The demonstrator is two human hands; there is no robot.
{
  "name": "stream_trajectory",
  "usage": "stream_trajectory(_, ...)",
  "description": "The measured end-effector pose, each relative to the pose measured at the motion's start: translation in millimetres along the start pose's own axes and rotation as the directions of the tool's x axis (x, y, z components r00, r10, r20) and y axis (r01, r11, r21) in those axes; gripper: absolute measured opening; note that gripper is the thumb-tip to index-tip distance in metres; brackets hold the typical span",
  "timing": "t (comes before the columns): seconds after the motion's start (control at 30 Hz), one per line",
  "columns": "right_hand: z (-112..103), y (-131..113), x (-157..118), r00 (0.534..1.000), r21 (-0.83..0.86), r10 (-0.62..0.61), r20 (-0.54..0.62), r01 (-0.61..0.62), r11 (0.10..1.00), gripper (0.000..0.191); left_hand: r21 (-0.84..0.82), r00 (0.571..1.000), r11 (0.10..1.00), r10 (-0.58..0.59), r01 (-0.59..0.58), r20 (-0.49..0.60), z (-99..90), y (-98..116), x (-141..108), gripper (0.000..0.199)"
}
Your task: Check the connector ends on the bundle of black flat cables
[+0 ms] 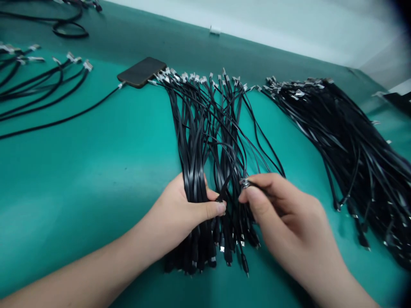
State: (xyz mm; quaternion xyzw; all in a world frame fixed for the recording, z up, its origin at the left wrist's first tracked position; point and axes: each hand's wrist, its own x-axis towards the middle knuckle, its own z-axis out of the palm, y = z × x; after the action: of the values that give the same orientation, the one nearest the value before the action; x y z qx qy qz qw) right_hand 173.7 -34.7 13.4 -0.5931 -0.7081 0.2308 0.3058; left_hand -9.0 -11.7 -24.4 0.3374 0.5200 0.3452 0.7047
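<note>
Any lettering on the white plugs (184,77) is too small and blurred to be read. A smooth green tabletop (96,188) is backed by a pale wall (289,25). On it, a dark-screened phone (141,72) is joined to a thin black cord (73,116). In the middle, a bundle of flat, glossy black cables (195,171) is clasped by the left hand (183,209). Just beside it, a small shiny piece (245,183) is pinched between thumb and forefinger of the right hand (289,218); the hands are held apart. A thick pile of black cables (346,128) is spread at the right.
</note>
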Motion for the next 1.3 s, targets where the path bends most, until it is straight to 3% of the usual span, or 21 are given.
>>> stream_trajectory(0.1, -2, 2, -2, 0.981, 0.098, -0.004, -0.193, 0.024, 0.995, 0.01, -0.004, 0.998, 1.0, 0.001, -0.001, 0.069, -0.2, -2, 1, 0.036)
stream_trajectory(0.23, -2, 3, -5, 0.982, 0.16, -0.046, -0.185, 0.076, 0.984, 0.012, -0.111, 0.99, 0.993, 0.05, -0.036, 0.133, 0.5, 3, -1, 0.022)
stream_trajectory(0.3, -1, 1, -6, 0.99, 0.157, -0.066, -0.122, 0.085, 0.984, 0.012, -0.17, 0.991, 0.985, 0.035, -0.013, 0.129, 0.5, 7, -3, 0.015)
stream_trajectory(0.43, -1, -5, -5, 0.987, 0.159, -0.098, 0.126, 0.078, 0.984, 0.014, -0.177, 0.995, 0.984, 0.017, 0.001, 0.1, -0.9, 9, -5, 0.026)
stream_trajectory(0.6, -2, -9, -1, 0.915, 0.136, -0.061, 0.398, 0.007, 0.991, 0.015, -0.142, 0.996, 0.989, 0.062, -0.052, 0.068, -2.6, 3, -4, 0.034)
stream_trajectory(0.8, -1, -15, -2, 0.839, 0.131, -0.026, 0.544, -0.055, 0.99, 0.019, -0.111, 1.0, 0.994, 0.013, -0.011, 0.016, -0.8, 1, -4, 0.045)
stream_trajectory(0.9, 1, -13, 0, 0.888, 0.198, -0.008, 0.459, -0.093, 0.976, 0.019, -0.1, 0.999, 0.994, 0.037, -0.035, 0.017, 0.2, 3, -5, 0.036)
stream_trajectory(1.03, 3, -5, 7, 0.974, 0.371, 0.037, 0.223, -0.12, 0.921, 0.015, -0.062, 0.992, 0.996, 0.07, -0.064, 0.108, -0.9, 4, -4, 0.022)
stream_trajectory(1.17, 5, 0, 12, 0.992, 0.455, 0.037, 0.119, -0.087, 0.886, 0.012, -0.084, 0.971, 0.996, 0.032, -0.012, 0.237, -3.2, 2, 1, 0.028)
stream_trajectory(1.3, 8, 1, 12, 0.994, 0.511, 0.01, 0.105, -0.062, 0.857, 0.012, -0.123, 0.965, 0.992, 0.026, 0.007, 0.263, -3.2, 2, 3, 0.031)
